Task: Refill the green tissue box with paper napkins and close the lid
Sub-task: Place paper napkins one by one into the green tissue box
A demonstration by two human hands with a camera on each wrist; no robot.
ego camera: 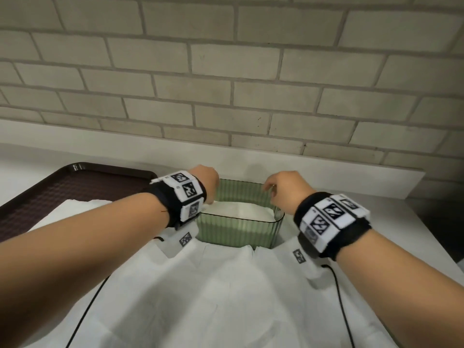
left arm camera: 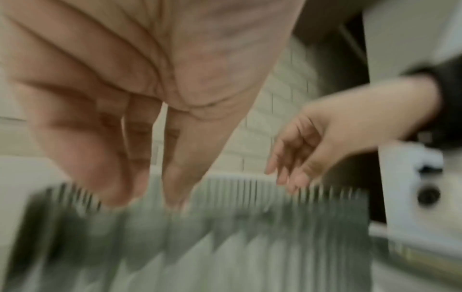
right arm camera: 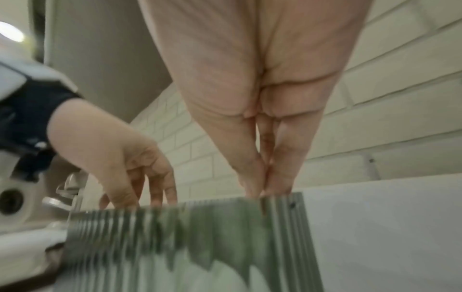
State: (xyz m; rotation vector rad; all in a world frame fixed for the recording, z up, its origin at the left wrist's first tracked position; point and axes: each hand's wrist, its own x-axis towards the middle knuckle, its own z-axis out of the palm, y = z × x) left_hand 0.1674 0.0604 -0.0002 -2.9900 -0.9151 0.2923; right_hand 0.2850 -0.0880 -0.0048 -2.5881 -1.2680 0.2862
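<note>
The green ribbed tissue box [ego camera: 241, 232] stands open on the counter with a stack of white napkins [ego camera: 241, 210] inside it. No lid shows in any view. My left hand [ego camera: 204, 183] reaches down into the box's left end; its straight fingers [left arm camera: 172, 177] point down behind the rim, and their tips are hidden. My right hand [ego camera: 278, 187] hovers over the right end. Its fingers [right arm camera: 280, 173] are straight and close together, with the tips at the rim of the box [right arm camera: 225, 227]. Neither hand visibly holds anything. Both wrist views are blurred.
Large white napkins [ego camera: 226, 285] lie spread over the counter in front of the box. A dark brown tray [ego camera: 62, 187] sits at the left, partly under them. A white ledge [ego camera: 351, 172] and a brick wall [ego camera: 226, 84] stand close behind the box.
</note>
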